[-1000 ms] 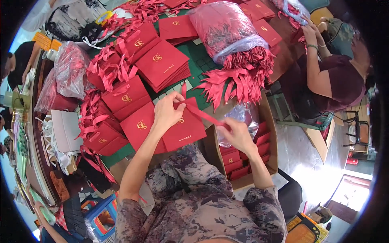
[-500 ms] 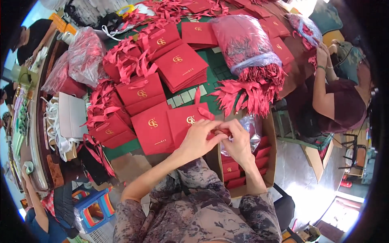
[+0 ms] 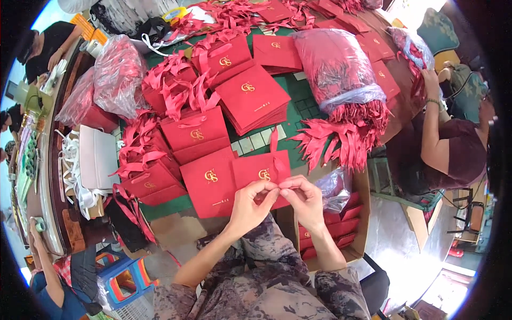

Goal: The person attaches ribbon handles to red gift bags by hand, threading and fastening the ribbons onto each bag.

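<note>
Just above a flat red paper bag [image 3: 250,166] at the table's near edge, my left hand [image 3: 252,205] and my right hand [image 3: 305,201] meet fingertip to fingertip. Both pinch a red ribbon [image 3: 279,164], whose far part stands up over the bag's upper edge. The short piece between the fingertips is mostly hidden. Left of this bag lies a second flat red bag [image 3: 209,184] with a gold emblem. Behind them rests a stack of flat red bags [image 3: 250,96].
A clear plastic bundle of red ribbons [image 3: 338,69] sits at the back right. By my right forearm stands a cardboard box [image 3: 360,213] holding red bags. Ribboned red bags [image 3: 154,178] crowd the left. A co-worker [image 3: 453,149] sits at the right.
My fingers were bunched and overlapping at the ribbon; now both hands have drawn apart into a fingertip pinch. The whole view has shifted slightly, so the table appears further right and lower.
</note>
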{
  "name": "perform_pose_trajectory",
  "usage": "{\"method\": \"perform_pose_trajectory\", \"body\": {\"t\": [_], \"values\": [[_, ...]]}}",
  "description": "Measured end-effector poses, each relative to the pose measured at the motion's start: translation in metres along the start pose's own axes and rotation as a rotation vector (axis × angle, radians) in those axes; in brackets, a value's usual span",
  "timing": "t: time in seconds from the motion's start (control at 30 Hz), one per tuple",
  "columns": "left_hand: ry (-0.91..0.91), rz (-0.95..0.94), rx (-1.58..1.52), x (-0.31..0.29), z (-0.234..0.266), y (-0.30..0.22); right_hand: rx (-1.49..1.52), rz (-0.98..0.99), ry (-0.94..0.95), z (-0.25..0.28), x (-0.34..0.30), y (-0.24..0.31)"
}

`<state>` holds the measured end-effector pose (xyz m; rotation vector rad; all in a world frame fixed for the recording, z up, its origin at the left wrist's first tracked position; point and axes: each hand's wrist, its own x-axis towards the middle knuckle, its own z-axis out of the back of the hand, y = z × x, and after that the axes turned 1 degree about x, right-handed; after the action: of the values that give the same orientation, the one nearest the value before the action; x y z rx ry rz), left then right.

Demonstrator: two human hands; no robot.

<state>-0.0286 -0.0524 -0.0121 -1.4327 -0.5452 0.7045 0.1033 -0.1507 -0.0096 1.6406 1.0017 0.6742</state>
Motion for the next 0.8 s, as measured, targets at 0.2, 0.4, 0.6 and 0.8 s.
{"method": "perform_pose_trajectory", "body": {"t": [0.2,0.4,0.6,0.8], "values": [[-0.164,-0.218,0.591,0.017,0.036,-0.019,-0.127,0.095,-0.116,-0.013,0.01,-0.008],[-0.108,-0.243,0.955,0.044,0.062,-0.014,-0.391,-0.001,-0.123,-0.019,0.02,-0.016],[-0.079,-0.3,0.984,0.044,0.059,-0.01,-0.541,0.079,-0.09,-0.024,0.03,-0.024],[-0.077,-0.312,0.928,0.039,0.054,-0.007,-0.634,0.174,-0.135,-0.032,0.037,-0.032]]}}
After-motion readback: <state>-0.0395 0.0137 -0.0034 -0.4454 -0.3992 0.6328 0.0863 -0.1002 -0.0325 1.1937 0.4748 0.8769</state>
